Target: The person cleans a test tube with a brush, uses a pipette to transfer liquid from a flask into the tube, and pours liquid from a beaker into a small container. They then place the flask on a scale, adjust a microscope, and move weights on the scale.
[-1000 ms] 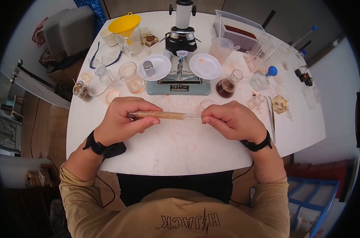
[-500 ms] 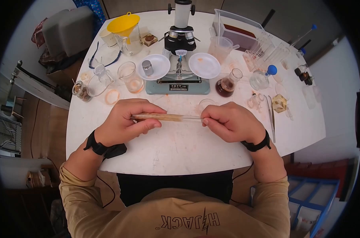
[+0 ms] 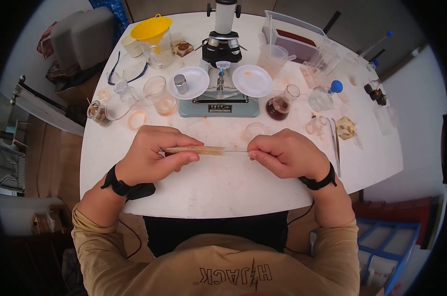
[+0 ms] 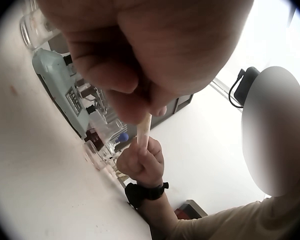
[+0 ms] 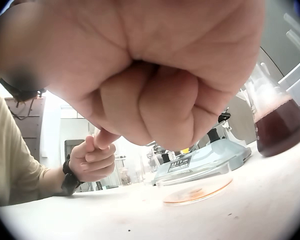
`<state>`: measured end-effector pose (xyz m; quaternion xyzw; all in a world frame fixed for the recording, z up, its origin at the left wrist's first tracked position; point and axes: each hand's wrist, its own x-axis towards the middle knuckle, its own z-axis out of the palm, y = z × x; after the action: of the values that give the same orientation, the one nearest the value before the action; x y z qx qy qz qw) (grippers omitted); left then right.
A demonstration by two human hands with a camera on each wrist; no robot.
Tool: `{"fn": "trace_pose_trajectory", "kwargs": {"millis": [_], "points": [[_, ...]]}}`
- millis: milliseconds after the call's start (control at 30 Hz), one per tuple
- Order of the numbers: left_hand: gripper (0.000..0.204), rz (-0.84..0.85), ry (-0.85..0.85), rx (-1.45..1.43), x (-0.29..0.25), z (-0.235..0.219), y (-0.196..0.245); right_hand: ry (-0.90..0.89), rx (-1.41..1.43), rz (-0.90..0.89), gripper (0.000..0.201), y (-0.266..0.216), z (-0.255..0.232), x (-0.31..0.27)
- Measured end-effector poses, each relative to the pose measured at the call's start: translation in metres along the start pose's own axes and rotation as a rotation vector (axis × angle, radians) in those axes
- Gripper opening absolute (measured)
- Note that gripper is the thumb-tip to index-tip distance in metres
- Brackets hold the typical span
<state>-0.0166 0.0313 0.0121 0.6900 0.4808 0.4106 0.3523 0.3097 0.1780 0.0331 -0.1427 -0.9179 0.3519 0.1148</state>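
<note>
In the head view, a slender tan bristly brush (image 3: pixel 211 150) with a thin clear rod or wire (image 3: pixel 235 150) lies level between the two hands, above the white table. My left hand (image 3: pixel 157 152) pinches its tan end between thumb and fingers. My right hand (image 3: pixel 285 153), its fingers curled, grips the thin end. In the left wrist view, a pale length of the object (image 4: pixel 144 131) runs from the left fingers towards the right hand (image 4: pixel 142 162). The right wrist view shows curled right fingers (image 5: pixel 165 107) close up, which hide what they hold.
Behind the hands stand a green-based balance (image 3: pixel 218 108) with two white pans, a microscope (image 3: pixel 224 44) and a flask of dark liquid (image 3: pixel 278 106). Beakers, a yellow funnel (image 3: pixel 152 29) and a jar (image 3: pixel 99 113) are at left; tweezers (image 3: pixel 337 148) and glassware lie at right.
In the head view, the left hand and the tan part have shifted slightly down, and a little more thin clear length shows. Both hands keep their grip. The tabletop items sit slightly further left in view.
</note>
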Motion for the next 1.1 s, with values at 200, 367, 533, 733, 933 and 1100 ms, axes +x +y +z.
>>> {"fn": "trace_pose_trajectory", "kwargs": {"millis": [200,367,533,733,933,1100], "points": [[0.019,-0.098,0.069,-0.095,-0.002,-0.013,0.010,0.003,0.094,-0.013,0.009,0.003,-0.002,0.002],[0.019,-0.140,0.173,-0.167,-0.007,-0.032,0.003,0.055,0.115,-0.010,0.011,0.011,-0.015,-0.003],[0.018,-0.036,0.168,-0.087,-0.010,-0.044,0.010,0.081,0.093,-0.022,0.011,0.006,-0.022,-0.004],[0.016,0.064,0.302,-0.103,-0.019,-0.075,-0.003,0.230,0.086,0.039,0.011,0.016,-0.043,-0.018],[0.026,0.228,0.431,-0.122,-0.024,-0.087,-0.007,0.280,0.056,0.060,0.011,0.021,-0.056,-0.026],[0.020,0.213,0.409,-0.200,-0.024,-0.086,-0.010,0.337,0.049,0.051,0.012,0.025,-0.057,-0.029]]}}
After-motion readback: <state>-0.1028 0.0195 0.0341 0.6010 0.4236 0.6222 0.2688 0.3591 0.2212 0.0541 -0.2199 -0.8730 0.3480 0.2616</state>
